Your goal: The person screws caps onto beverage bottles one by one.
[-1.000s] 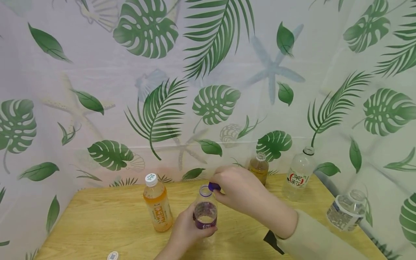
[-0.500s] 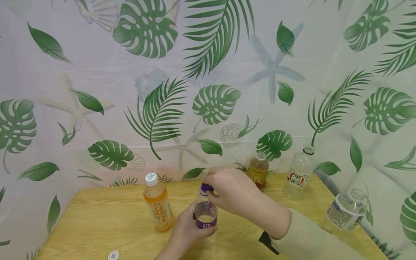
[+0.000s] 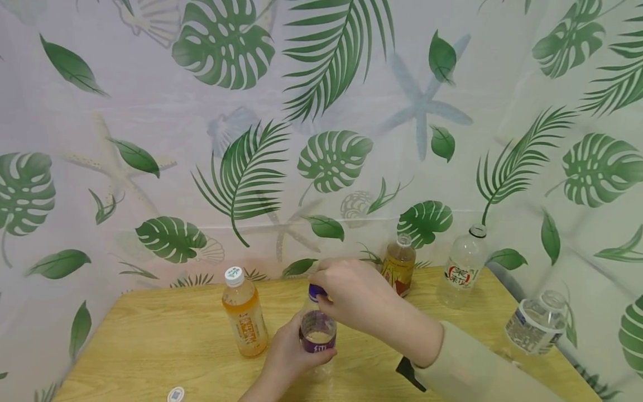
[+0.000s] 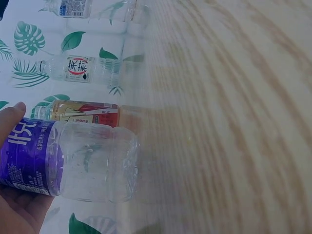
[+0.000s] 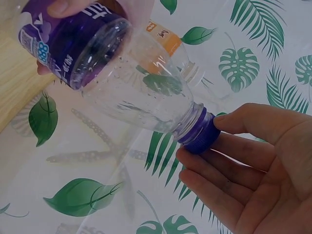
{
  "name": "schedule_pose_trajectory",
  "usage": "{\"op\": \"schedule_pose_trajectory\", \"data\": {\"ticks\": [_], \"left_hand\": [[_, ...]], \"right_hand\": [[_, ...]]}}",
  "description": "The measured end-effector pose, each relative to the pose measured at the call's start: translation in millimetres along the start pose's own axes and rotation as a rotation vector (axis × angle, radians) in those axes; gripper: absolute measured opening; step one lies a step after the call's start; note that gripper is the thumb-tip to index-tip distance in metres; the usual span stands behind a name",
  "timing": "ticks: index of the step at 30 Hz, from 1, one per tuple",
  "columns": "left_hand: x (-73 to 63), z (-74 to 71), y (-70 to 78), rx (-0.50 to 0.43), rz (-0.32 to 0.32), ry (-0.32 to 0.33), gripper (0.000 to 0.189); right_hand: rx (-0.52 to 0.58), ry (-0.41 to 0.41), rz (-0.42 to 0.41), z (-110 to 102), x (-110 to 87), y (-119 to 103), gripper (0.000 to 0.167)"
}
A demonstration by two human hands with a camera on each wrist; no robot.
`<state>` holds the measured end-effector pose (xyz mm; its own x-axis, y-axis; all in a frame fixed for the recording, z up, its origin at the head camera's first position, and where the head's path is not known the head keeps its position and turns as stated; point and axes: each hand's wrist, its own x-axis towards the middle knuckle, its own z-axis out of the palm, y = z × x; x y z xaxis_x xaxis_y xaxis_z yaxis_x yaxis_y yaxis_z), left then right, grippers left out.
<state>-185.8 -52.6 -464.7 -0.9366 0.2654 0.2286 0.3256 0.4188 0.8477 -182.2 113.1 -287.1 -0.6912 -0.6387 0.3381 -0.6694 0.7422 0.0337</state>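
Note:
My left hand (image 3: 293, 352) grips a clear plastic bottle (image 4: 100, 161) round its purple label. In the left wrist view the bottle's lower part is bare and see-through. My right hand (image 3: 346, 290) pinches a purple bottle cap (image 5: 202, 136) between thumb and fingers. The cap sits on the mouth of the bottle, over a purple neck ring, as the right wrist view shows. Just left of my left hand stands an orange drink bottle (image 3: 246, 318) with a white cap.
Behind my right hand stands an amber drink bottle (image 3: 399, 265) without a cap. Farther right are a clear uncapped bottle (image 3: 462, 268) and a short clear bottle (image 3: 534, 324) near the table's right edge. A white cap (image 3: 176, 395) lies at the front of the wooden table (image 3: 150, 335).
My right hand has moved left and brought the purple cap from beside the bottle's mouth onto it. The left hand keeps its grip on the bottle in the same place.

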Motion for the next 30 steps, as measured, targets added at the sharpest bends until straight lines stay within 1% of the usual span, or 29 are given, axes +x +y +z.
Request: {"op": "schedule_pose_trajectory", "data": {"ticks": [6, 10, 16, 20, 24, 30], "left_hand": [[-0.1, 0.3, 0.3, 0.0, -0.008, -0.002, 0.079], [0.0, 0.7, -0.8, 0.004, -0.013, 0.0, 0.08], [-1.4, 0.7, -1.6, 0.002, -0.013, -0.002, 0.083], [-3.7, 1.1, -0.8, 0.0, -0.022, -0.002, 0.084], [-3.5, 1.7, -1.0, 0.01, -0.025, 0.008, 0.081], [-0.9, 3.3, -3.0, 0.038, -0.03, 0.015, 0.081]], "right_hand": [[-0.005, -0.007, -0.013, -0.3, -0.3, -0.4, 0.009], [0.017, -0.013, -0.028, -0.8, 0.7, 0.3, 0.011], [0.018, -0.01, -0.027, 0.9, 2.1, 1.7, 0.01], [0.002, -0.006, -0.005, 2.9, 2.8, 2.9, 0.017], [-0.001, -0.02, 0.02, 2.8, 3.3, 3.9, 0.025], [0.02, -0.045, 0.021, -0.2, 0.5, 4.8, 0.029]]}}
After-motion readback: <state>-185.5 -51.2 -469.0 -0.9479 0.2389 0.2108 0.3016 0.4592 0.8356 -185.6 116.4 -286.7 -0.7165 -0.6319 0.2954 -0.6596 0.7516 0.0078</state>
